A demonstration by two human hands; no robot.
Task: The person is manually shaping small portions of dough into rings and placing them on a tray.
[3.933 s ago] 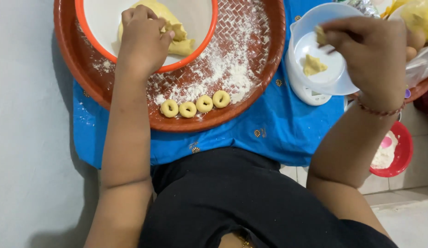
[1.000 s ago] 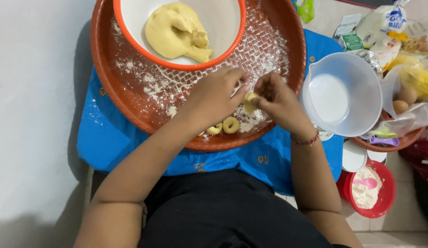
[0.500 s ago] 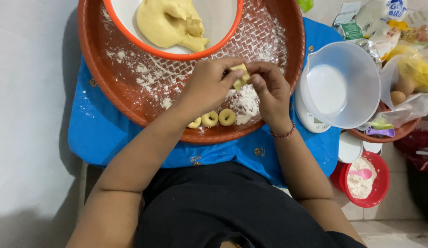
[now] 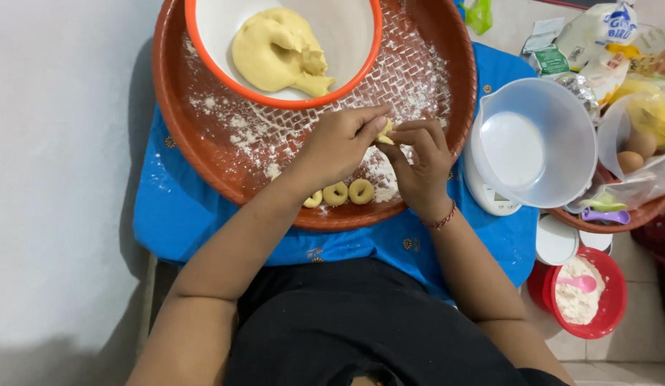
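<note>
A small yellow dough piece (image 4: 385, 131) is pinched between the fingertips of my left hand (image 4: 340, 143) and my right hand (image 4: 422, 161), just above the floured red woven tray (image 4: 204, 161). Below my hands, dough rings (image 4: 349, 192) lie in a row on the tray's near side; one is partly hidden by my left wrist. A big lump of yellow dough (image 4: 275, 50) rests in the orange-rimmed white bowl (image 4: 347, 43) at the tray's far side.
A clear plastic bowl (image 4: 532, 143) sits on a white scale on the blue cloth (image 4: 161, 214) to the right. Further right are a bag with eggs (image 4: 636, 154), packets, coloured spoons (image 4: 604, 211), and a red bowl of flour (image 4: 586, 293) with a pink spoon.
My right hand came back from the clear bowl with a dough piece and met my left hand over the tray. Both hands now work it together; the view has shifted slightly.
</note>
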